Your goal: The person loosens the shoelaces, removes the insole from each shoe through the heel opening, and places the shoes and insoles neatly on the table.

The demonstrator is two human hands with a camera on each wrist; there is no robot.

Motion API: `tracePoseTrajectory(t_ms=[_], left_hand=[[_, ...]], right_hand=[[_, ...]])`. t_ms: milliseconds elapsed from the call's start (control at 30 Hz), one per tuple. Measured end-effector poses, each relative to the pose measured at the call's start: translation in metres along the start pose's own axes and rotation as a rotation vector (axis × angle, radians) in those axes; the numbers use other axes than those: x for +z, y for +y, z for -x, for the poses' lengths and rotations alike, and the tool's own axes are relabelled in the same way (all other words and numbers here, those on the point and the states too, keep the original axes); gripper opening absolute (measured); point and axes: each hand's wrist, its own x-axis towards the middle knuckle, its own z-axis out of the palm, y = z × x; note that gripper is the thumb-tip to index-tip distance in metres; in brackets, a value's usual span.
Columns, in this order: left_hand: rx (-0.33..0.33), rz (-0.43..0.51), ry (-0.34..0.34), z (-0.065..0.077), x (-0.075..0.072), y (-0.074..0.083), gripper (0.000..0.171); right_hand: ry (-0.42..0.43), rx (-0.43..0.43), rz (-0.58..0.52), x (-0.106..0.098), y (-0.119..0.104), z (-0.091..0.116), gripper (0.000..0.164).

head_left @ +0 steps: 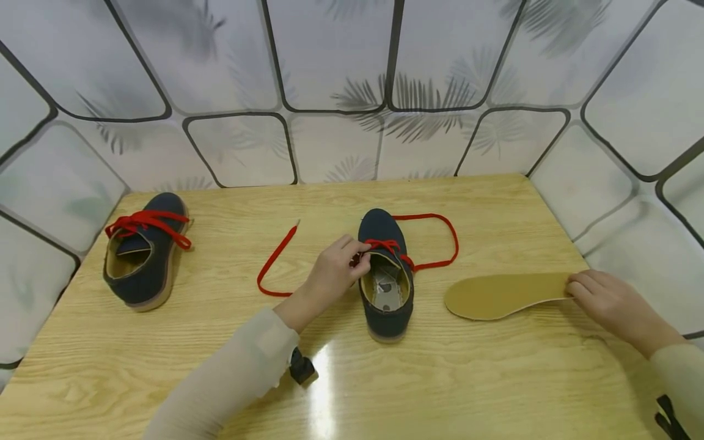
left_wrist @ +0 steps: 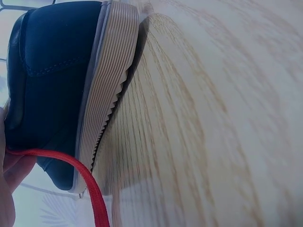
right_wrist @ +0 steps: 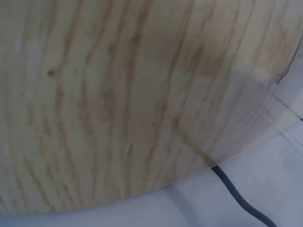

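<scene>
A dark blue shoe (head_left: 387, 321) with a tan lining and red laces stands upright on the table, toe pointing away. My left hand (head_left: 334, 264) pinches it at the left side of its opening, near the laces; the fingertips are partly hidden. The left wrist view shows the shoe's ribbed pale sole (left_wrist: 106, 80) and a red lace (left_wrist: 78, 165) hanging by the fingers. On the right, my right hand (head_left: 610, 302) grips one end of a flat tan insole (head_left: 503, 296), which lies just above or on the table; I cannot tell which.
A second blue shoe (head_left: 156, 269) with a tied red lace (head_left: 148, 221) stands at the far left. Loose red lace ends (head_left: 269, 266) spread to both sides of the middle shoe. The wooden table (head_left: 440, 385) meets a patterned fabric wall (head_left: 341, 146) behind.
</scene>
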Motion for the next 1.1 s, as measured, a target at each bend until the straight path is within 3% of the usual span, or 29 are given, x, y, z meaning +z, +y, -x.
tracePoseTrajectory(t_ms=[133, 400, 700, 933, 1100], left_hand=[[0.01, -0.005, 0.008, -0.001, 0.0, 0.001, 0.009], [0.015, -0.017, 0.027, -0.002, 0.002, 0.001, 0.008], [0.027, -0.032, 0.042, -0.003, 0.003, 0.0, 0.007], [0.027, -0.062, 0.064, -0.006, 0.005, -0.002, 0.007], [0.033, -0.078, 0.071, -0.009, 0.008, -0.004, 0.008]], right_hand=[[-0.054, 0.006, 0.054, 0.003, 0.005, 0.01, 0.04], [-0.212, 0.014, 0.067, 0.006, 0.008, 0.017, 0.05], [-0.333, 0.031, 0.062, 0.008, 0.007, 0.022, 0.061], [-0.332, 0.04, 0.063, 0.016, 0.008, 0.018, 0.06], [-0.344, 0.123, -0.01, 0.012, 0.009, 0.013, 0.06]])
